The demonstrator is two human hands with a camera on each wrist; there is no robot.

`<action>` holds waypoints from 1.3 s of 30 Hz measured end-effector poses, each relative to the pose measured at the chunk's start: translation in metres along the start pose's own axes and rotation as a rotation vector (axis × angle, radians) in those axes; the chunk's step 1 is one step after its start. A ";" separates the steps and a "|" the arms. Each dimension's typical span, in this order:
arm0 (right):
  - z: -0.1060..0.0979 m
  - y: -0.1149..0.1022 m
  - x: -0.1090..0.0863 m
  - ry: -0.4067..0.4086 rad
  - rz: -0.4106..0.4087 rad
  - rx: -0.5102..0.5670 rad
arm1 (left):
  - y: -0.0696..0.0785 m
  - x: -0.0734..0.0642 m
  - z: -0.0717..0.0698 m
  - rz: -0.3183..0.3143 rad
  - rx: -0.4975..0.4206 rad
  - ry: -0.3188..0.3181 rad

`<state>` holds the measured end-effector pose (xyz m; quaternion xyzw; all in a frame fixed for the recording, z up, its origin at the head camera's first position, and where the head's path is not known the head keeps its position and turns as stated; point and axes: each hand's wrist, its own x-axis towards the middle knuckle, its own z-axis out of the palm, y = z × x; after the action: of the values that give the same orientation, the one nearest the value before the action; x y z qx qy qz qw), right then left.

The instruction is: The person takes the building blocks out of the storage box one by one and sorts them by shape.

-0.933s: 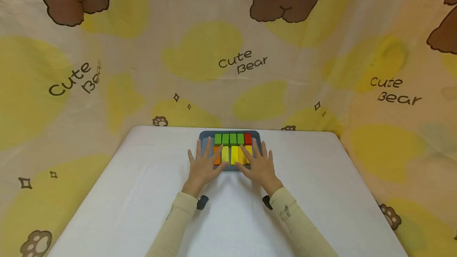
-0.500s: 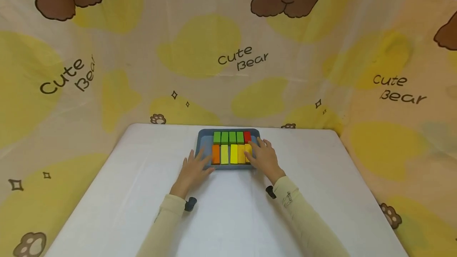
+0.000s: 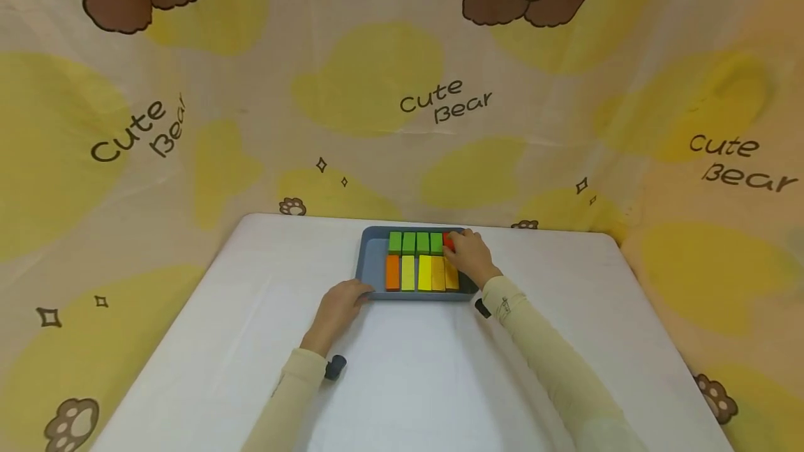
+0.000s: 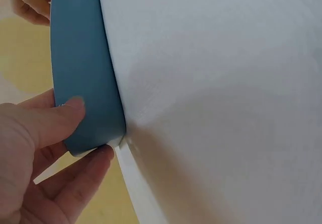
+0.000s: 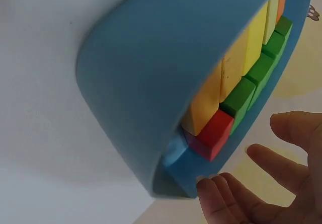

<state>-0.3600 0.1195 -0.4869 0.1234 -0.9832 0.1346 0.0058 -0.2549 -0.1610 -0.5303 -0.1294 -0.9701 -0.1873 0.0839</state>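
A blue-grey tray (image 3: 373, 264) lies at the far side of the table, holding two rows of wooden blocks. Along its back row stand several green blocks (image 3: 409, 243) and a red block (image 5: 211, 136) at the right end. The front row has an orange block (image 3: 392, 273), then several yellow blocks (image 3: 425, 273). My left hand (image 3: 338, 307) grips the tray's near left corner, thumb on the outer wall in the left wrist view. My right hand (image 3: 472, 257) hovers at the tray's right end, fingers loosely bent and apart around the red block's end, holding nothing.
The tray rests on a white-covered table (image 3: 402, 375). A cloth (image 3: 352, 110) printed with bears and lettering hangs behind and along the sides. A dark wrist device (image 3: 336, 367) sits under the left sleeve cuff.
Both hands were spread over the blocks. The left drew back and took hold of the tray's near left corner; the right moved outward and back to the red block's end. The blocks keep their order.
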 end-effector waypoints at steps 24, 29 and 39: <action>0.008 -0.006 -0.007 -0.043 0.007 0.002 | -0.005 -0.018 -0.001 0.084 -0.019 0.057; 0.009 -0.008 -0.014 -0.072 0.025 0.003 | -0.001 -0.029 -0.004 0.103 -0.032 0.064; 0.011 -0.011 -0.020 -0.110 0.045 0.018 | 0.003 -0.037 -0.003 0.095 -0.030 0.060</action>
<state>-0.3373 0.1111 -0.4953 0.1084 -0.9833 0.1367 -0.0526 -0.2180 -0.1677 -0.5340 -0.1707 -0.9571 -0.2012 0.1199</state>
